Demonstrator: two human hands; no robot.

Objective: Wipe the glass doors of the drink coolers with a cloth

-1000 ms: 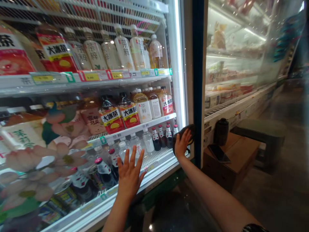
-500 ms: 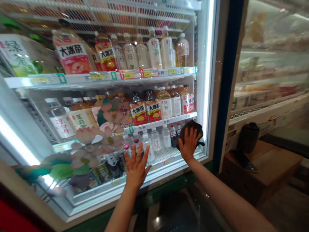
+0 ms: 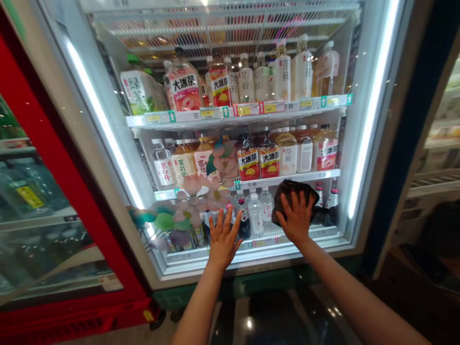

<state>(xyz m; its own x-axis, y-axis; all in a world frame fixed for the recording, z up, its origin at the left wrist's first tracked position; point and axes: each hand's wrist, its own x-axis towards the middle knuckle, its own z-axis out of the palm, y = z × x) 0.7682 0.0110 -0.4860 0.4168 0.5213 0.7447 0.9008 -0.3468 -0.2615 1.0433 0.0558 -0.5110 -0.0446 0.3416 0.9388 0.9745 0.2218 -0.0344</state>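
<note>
My right hand (image 3: pixel 295 218) lies over a dark cloth (image 3: pixel 312 194) and holds it flat against the glass of a lit drinks fridge, fingers somewhat spread. Its palm side and part of the cloth are hidden. My left hand (image 3: pixel 224 238) is open and holds nothing, its fingers spread at the lower middle of the same glass door (image 3: pixel 201 129). Whether its palm touches the glass I cannot tell. A flower decal (image 3: pixel 194 203) shows on the door left of that hand. Behind the glass are clear water bottles (image 3: pixel 256 215) and iced tea bottles (image 3: pixel 248 160).
White shelves (image 3: pixel 212 115) inside the fridge carry several rows of bottles. On the left stands a red-framed cooler (image 3: pixel 75 191) with more bottles. A dark post (image 3: pixel 402 139) borders the right side, with another lit display (image 3: pixel 440 143) beyond it.
The view has swung left, bringing the red-framed cooler in. The cloth and my right hand have moved left across the glass. My left hand stays spread near the lower bottles.
</note>
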